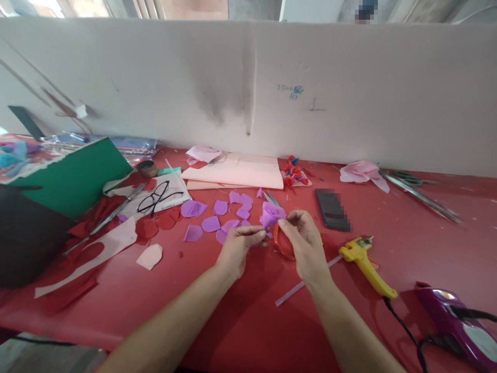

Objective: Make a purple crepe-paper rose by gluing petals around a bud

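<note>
A purple paper flower (273, 213) is held between my two hands above the red table. My left hand (237, 248) pinches its base, fingertips just below the petals. On the other side, the thumb and fingers of my right hand (305, 241) are closed on the flower's edge. Behind and below my right hand lie scissors with orange-red handles (282, 248), partly covered by it. Loose purple petals (210, 224) are scattered to the left of the flower, several of them overlapping.
A yellow glue gun (368, 267) with a glue stick (290, 293) and cord lies right, near a purple device (454, 326). A phone (332, 210), eyeglasses (157, 199), pink sheets (240, 171), red flowers (295, 172) and a green board (77, 178) surround the work area. A white wall (155, 77) stands behind.
</note>
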The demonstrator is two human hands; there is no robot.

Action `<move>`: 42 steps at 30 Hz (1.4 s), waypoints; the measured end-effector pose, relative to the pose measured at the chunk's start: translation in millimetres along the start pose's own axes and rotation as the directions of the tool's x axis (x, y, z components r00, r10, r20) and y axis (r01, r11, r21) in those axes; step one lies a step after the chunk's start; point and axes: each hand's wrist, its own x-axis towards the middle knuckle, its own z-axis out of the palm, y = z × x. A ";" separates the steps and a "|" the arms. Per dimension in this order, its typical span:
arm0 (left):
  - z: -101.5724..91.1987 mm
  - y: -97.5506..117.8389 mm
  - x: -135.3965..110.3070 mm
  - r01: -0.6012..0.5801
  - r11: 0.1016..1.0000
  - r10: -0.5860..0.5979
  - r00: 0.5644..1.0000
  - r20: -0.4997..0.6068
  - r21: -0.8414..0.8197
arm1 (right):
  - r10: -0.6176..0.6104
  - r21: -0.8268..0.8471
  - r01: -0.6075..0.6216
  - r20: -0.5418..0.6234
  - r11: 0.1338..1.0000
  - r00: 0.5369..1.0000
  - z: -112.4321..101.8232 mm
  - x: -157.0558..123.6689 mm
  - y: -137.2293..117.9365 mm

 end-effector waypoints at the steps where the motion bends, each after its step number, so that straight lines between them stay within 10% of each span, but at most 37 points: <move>1: 0.2 0.5 -0.2 -0.001 1.000 0.001 1.000 -0.003 0.001 | -0.013 0.035 0.014 -0.023 0.999 1.000 -0.1 -0.6 -0.7; 11: 1.4 1.9 -1.1 0.003 1.000 -0.004 1.000 0.027 0.024 | -0.018 -0.105 0.015 -0.031 0.994 0.999 2.8 -2.0 4.2; 21: 0.8 3.0 1.1 -0.033 0.999 0.032 0.999 -0.023 -0.042 | -0.017 0.120 0.060 -0.337 0.991 0.941 -11.1 10.1 -8.4; 24: 0.2 4.5 2.4 -0.059 0.995 0.057 0.998 -0.024 -0.077 | -0.112 -0.119 0.076 -0.325 0.990 0.939 -37.7 19.0 -10.1; 28: 0.0 5.4 4.0 -0.082 0.993 0.077 0.995 -0.061 -0.080 | -0.207 -0.798 0.027 -0.123 0.603 0.971 -101.4 25.4 4.5; 31: 0.3 5.0 4.1 -0.090 0.993 0.087 0.995 -0.049 -0.074 | -0.007 -0.968 -0.105 -0.110 0.228 0.994 -143.5 20.7 25.2; 42: -0.4 7.2 7.2 -0.103 0.988 0.096 0.993 -0.064 -0.112 | 0.149 -0.981 -0.172 -0.184 -0.089 0.971 -161.6 -10.9 31.9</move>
